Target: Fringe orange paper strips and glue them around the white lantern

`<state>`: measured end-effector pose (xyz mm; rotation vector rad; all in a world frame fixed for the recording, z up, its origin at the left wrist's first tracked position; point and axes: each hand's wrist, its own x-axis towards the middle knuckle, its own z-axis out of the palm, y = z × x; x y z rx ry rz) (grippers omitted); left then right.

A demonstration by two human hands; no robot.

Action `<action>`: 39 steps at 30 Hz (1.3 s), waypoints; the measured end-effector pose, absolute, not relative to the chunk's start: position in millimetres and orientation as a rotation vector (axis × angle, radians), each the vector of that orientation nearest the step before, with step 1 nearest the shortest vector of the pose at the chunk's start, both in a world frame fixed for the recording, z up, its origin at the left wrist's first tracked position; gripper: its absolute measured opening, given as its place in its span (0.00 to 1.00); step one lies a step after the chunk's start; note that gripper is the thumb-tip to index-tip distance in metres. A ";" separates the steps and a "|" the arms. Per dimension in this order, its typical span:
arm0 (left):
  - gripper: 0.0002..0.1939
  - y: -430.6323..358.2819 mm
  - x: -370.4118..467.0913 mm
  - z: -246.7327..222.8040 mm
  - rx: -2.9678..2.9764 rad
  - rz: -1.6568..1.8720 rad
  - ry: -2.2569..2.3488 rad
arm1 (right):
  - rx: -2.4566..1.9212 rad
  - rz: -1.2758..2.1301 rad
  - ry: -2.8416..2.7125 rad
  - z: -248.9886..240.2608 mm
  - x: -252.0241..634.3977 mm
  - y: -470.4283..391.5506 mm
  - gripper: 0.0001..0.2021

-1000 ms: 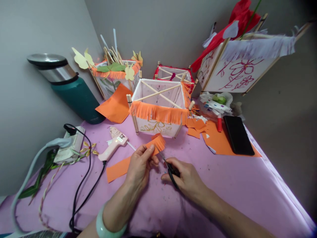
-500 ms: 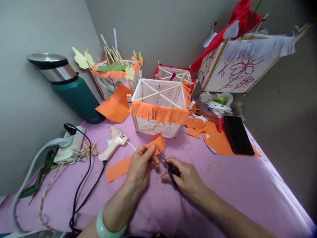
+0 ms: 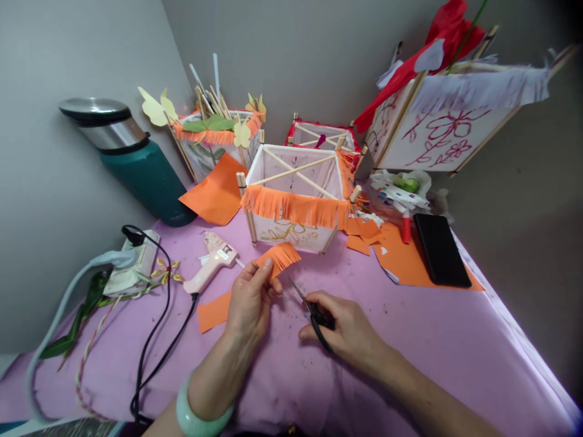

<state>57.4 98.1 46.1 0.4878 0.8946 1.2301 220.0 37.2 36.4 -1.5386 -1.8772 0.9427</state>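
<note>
My left hand (image 3: 253,297) pinches a fringed orange paper strip (image 3: 283,257), its cut edge pointing up and right. Black-handled scissors (image 3: 319,318) are in my right hand (image 3: 348,325), with the tips just below the strip and apart from it. Beyond both hands stands a white lantern (image 3: 296,206) framed in sticks, with orange fringe along its top edge. A plain orange paper piece (image 3: 213,312) lies left of my left hand, partly covered by it.
A pink glue gun (image 3: 212,267), its cord and a power strip (image 3: 134,267) lie left. Behind them leans a teal bottle (image 3: 146,179). A black phone (image 3: 441,250) rests on orange paper (image 3: 396,267) at right. More lanterns stand at the back.
My left hand has moved slightly left with the strip, which now lies flatter and away from the blades. The scissors have stayed nearly in place. The whole view has shifted slightly.
</note>
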 end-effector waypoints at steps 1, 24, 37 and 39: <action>0.09 98.0 57.5 46.1 0.488 1.230 0.895 | -1.539 0.949 -1.878 36.8 220.1 37.2 0.16; 0.11 94.7 59.9 50.8 0.533 1.114 0.918 | -1.548 0.935 -1.866 36.7 220.5 37.4 0.13; 0.10 92.0 62.9 51.2 0.552 1.069 0.930 | -1.534 0.914 -1.875 34.8 221.3 36.9 0.13; 0.10 92.1 63.1 51.3 0.553 1.066 0.933 | -1.534 0.913 -1.871 33.8 221.2 36.8 0.13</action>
